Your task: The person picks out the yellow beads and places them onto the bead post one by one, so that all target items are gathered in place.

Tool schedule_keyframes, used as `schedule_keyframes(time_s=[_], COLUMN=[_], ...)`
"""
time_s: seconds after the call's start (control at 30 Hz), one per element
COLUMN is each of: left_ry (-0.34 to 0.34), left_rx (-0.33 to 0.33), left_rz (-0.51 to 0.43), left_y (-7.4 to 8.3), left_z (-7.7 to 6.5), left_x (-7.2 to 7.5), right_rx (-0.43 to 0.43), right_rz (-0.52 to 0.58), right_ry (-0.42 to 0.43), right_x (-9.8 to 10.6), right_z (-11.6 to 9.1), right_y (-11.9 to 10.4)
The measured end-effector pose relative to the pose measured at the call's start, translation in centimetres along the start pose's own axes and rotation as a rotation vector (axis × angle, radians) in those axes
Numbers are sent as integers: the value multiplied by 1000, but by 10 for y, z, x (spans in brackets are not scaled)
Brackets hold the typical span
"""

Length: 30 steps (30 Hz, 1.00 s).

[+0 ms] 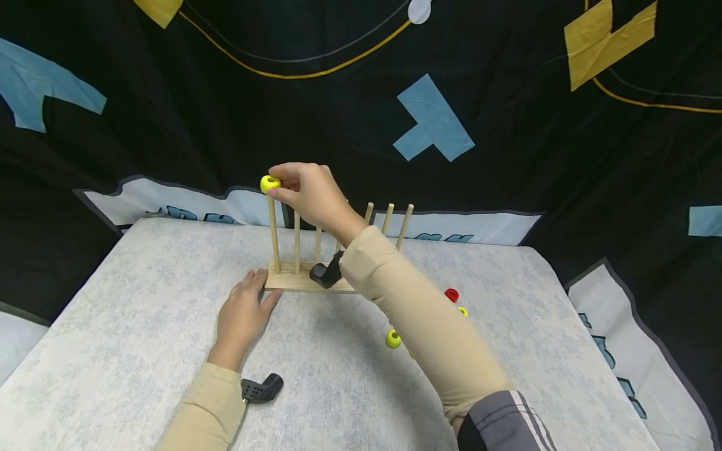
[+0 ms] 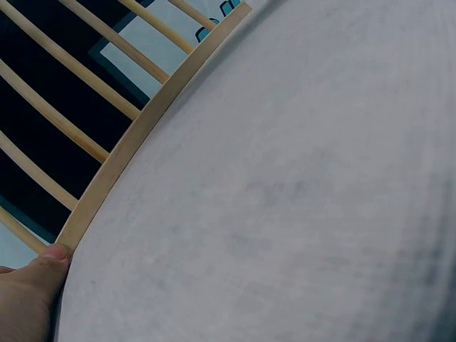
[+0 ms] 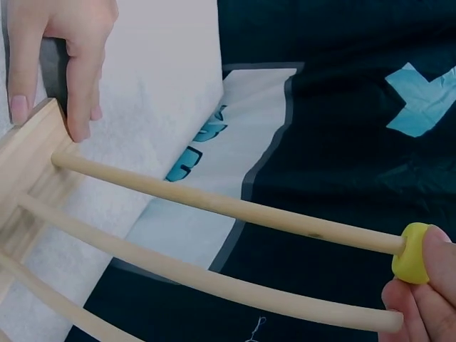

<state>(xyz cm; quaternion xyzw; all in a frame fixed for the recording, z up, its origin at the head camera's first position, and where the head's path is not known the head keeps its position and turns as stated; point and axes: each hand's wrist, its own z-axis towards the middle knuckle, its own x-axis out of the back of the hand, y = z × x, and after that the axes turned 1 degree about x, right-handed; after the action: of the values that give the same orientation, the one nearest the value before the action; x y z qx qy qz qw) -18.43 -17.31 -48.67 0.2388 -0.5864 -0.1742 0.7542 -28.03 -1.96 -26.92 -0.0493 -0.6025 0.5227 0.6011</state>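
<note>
A yellow bead (image 1: 270,183) sits at the top of the leftmost peg of a wooden peg rack (image 1: 307,285); my right hand (image 1: 316,194) pinches it between thumb and fingers. In the right wrist view, the peg's tip enters the yellow bead (image 3: 410,256). My left hand (image 1: 244,313) holds the rack's left end, thumb along the front edge and fingers round the end. The left wrist view shows that thumb on the base (image 2: 135,135). My right forearm hides part of the rack in the head view.
Right of the rack, a red bead (image 1: 451,294) and several yellow beads (image 1: 393,338) lie on the pale tabletop (image 1: 338,388), some partly behind my right sleeve. Neighbouring pegs (image 1: 297,244) stand close in a row. A black cloth (image 1: 254,125) hangs behind the table.
</note>
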Motion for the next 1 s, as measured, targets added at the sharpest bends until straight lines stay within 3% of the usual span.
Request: schedule_keyframes(time_s=[0.2,0.53,0.73,1.0], left_ry=[-7,-14,-9,-13], left_rx=[-2,4,2,9], left_rz=[8,6,7,15], left_y=[1,4,3,2], left_z=[1,2,1,-1], left_x=[-2,-1,0,0], right_rx=[-16,4,41,77], right_rz=[-26,-25,4,-38], right_ry=[-13,62,122,218], right_x=[2,14,30,59], right_z=[-3,-13,-24,-47], right_y=[1,5,11,24])
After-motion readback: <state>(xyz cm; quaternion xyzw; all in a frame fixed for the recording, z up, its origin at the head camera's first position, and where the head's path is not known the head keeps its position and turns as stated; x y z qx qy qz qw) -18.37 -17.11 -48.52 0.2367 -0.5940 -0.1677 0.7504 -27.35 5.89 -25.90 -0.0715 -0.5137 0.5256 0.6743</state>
